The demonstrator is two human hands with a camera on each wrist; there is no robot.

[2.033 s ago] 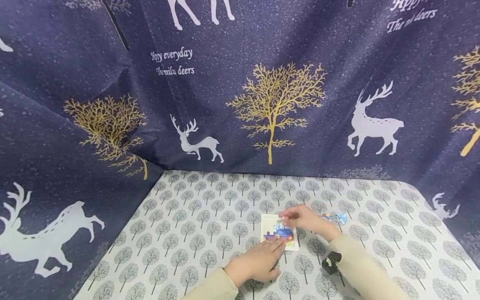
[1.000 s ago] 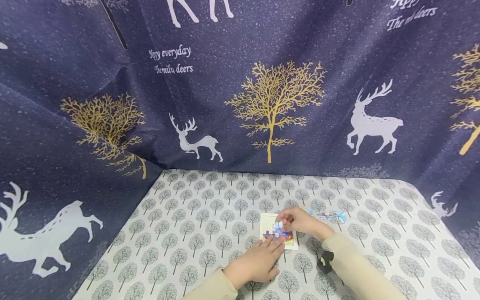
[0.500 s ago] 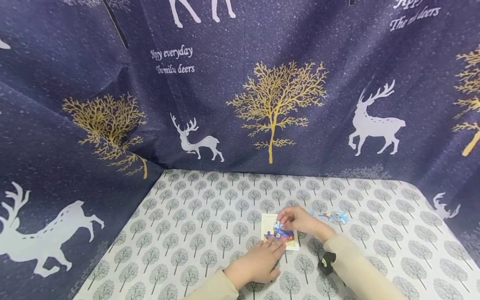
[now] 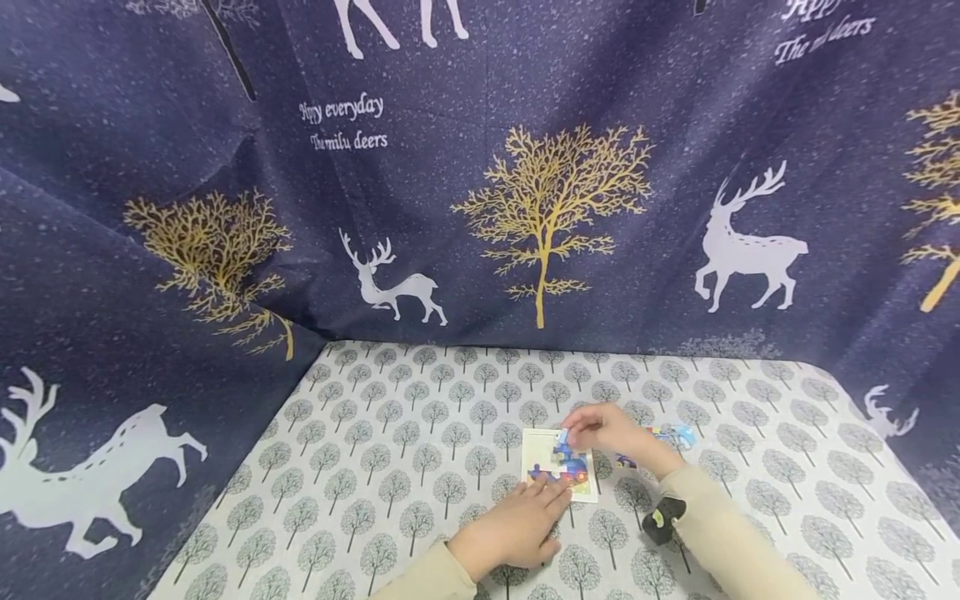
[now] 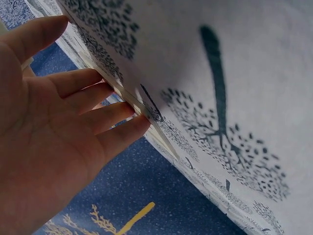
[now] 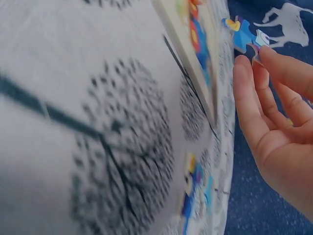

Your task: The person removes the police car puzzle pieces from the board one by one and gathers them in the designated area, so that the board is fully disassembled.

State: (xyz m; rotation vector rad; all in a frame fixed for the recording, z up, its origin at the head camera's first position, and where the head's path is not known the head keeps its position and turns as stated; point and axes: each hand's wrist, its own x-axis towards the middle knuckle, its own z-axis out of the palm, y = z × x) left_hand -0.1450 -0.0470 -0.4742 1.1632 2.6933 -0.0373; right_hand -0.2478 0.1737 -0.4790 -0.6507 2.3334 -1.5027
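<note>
A small jigsaw puzzle board (image 4: pixel 538 450) with a pale wooden frame lies on the table, partly filled with blue train pieces (image 4: pixel 576 471) along its lower right. My left hand (image 4: pixel 517 523) rests its straight fingertips on the board's near edge; the left wrist view has them against the thin frame edge (image 5: pixel 164 140). Over the board's far right part, my right hand (image 4: pixel 606 435) pinches a blue puzzle piece (image 6: pixel 244 38) between thumb and fingertips. That piece stands raised and tilted above the frame in the right wrist view. The right fingers cover the board's upper right corner.
Loose puzzle pieces (image 4: pixel 681 435) lie right of the board, partly behind the right forearm. A black device (image 4: pixel 663 521) sits at the right sleeve. Dark blue deer-print cloth (image 4: pixel 465 275) hangs behind and left of the tree-print tablecloth (image 4: pixel 420 417).
The right hand has shifted slightly right from its position half a second ago, with the piece pinched in it. Its forearm covers more of the loose pieces. The left hand stays in place.
</note>
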